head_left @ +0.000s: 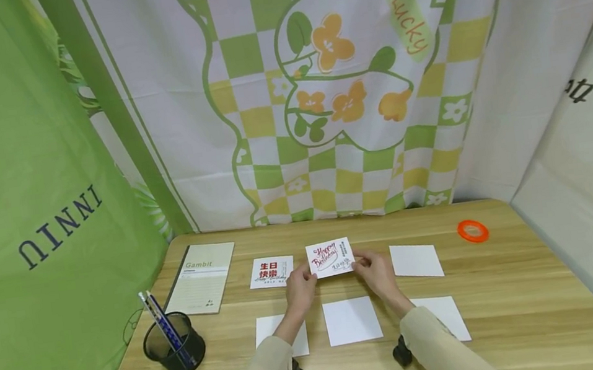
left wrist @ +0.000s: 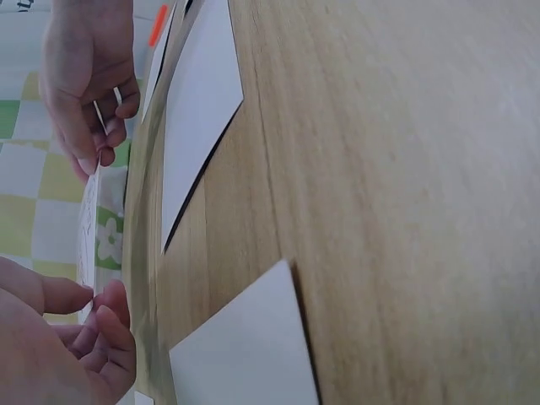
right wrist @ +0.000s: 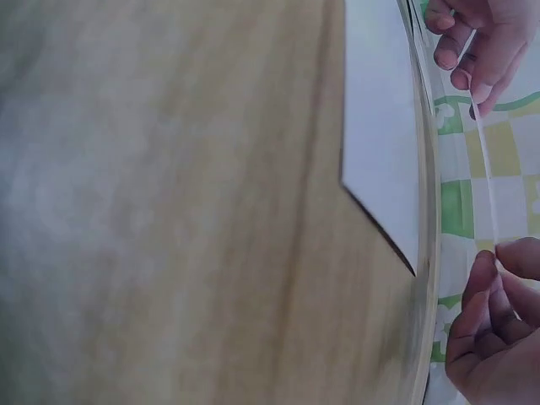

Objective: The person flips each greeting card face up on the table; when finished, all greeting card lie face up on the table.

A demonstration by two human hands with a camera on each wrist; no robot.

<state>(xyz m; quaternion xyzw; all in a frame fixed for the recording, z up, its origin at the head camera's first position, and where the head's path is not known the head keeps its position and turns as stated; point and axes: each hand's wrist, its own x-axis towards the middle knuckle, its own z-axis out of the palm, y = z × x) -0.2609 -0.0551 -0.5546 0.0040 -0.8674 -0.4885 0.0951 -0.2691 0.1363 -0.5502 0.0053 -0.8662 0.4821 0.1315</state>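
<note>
A white birthday card (head_left: 331,258) with red "Happy Birthday" lettering is held up off the table between both hands. My left hand (head_left: 301,290) pinches its lower left corner between thumb and fingers. At the card's right edge, my right hand (head_left: 377,273) pinches it the same way. Both pinches show closely in the left wrist view, with the left hand (left wrist: 63,337) low and the right hand (left wrist: 91,76) high. To the left lies a second printed card (head_left: 271,272) with red characters, flat on the wood. Below the held card is a blank white card (head_left: 352,321).
More white cards lie at the right (head_left: 416,260), lower right (head_left: 443,317) and lower left (head_left: 281,336), the last two partly behind the forearms. A notepad (head_left: 202,278) and a mesh pen cup (head_left: 174,345) stand left. An orange tape roll (head_left: 473,231) lies far right. Curtains (head_left: 339,79) border the table.
</note>
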